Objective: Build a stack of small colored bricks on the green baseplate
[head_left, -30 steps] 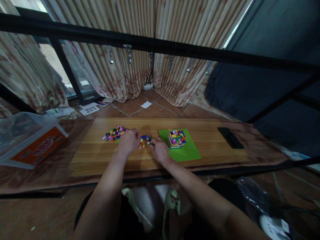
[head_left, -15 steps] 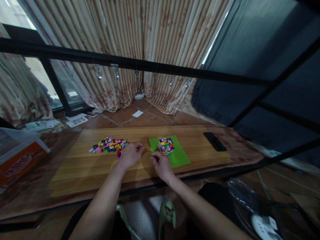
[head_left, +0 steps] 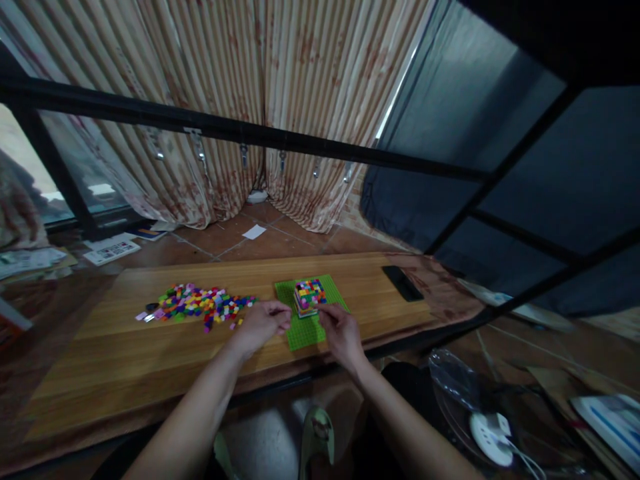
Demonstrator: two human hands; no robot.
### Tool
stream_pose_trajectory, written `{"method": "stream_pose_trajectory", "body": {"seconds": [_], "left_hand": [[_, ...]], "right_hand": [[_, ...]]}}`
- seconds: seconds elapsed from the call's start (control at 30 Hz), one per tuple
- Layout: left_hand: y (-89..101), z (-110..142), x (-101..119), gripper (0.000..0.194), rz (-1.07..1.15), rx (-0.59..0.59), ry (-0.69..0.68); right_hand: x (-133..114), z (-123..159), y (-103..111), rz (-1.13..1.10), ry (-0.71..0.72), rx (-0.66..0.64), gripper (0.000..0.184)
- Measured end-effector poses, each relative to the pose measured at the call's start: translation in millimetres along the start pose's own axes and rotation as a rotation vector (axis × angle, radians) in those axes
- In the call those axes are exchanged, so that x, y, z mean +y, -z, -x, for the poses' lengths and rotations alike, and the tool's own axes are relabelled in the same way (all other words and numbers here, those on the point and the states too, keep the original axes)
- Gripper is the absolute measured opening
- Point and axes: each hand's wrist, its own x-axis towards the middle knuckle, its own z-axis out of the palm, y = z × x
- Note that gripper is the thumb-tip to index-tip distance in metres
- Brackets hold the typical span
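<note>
A block of many-coloured toy building bricks (head_left: pixel 310 295) stands on a green studded baseplate (head_left: pixel 305 337). My right hand (head_left: pixel 344 333) is at the block's near right side, thumb and forefinger pinched by its edge. The small brick between those fingertips is mostly hidden. Over the plate's left edge is my left hand (head_left: pixel 264 325), its fingers bent together towards the block but apart from it. Whether the left fingertips hold anything is too small to tell. A loose pile of small bricks (head_left: pixel 200 302) lies left of my left hand.
The wooden board (head_left: pixel 150 367) lies on a cloth-covered table, with a black phone (head_left: pixel 403 283) at its right. A dark metal bar (head_left: pixel 280 138) with hanging clips crosses beyond it. At lower right are a power strip (head_left: pixel 490 437) and a clear plastic bag (head_left: pixel 454 377).
My view has swung to the right. The right hand has gone from beside the plate's left edge, where it held a small green brick, to the block's right side. The left hand has come nearer the plate.
</note>
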Motion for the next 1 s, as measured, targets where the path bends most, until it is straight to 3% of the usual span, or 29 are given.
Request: {"method": "stream_pose_trajectory", "body": {"seconds": [0.17, 0.33, 0.6, 1.0], "left_hand": [[1.5, -8.8, -3.1, 0.02, -0.063, 0.045, -0.05], [0.8, -10.9, -1.7, 0.022, -0.126, 0.02, -0.102], [4.1, -18.6, -4.7, 0.025, -0.23, 0.033, -0.16], [9.8, -22.9, -10.7, 0.023, -0.331, 0.063, -0.213]], "right_hand": [[22.8, -36.8, 27.5, 0.108, -0.045, 0.085, 0.026], [27.1, -59.3, 25.8, 0.14, -0.072, 0.012, 0.024], [19.7, -68.0, 25.1, 0.196, -0.067, -0.097, 0.013], [35.3, -69.0, 20.3, 0.047, -0.094, -0.085, 0.019]]}}
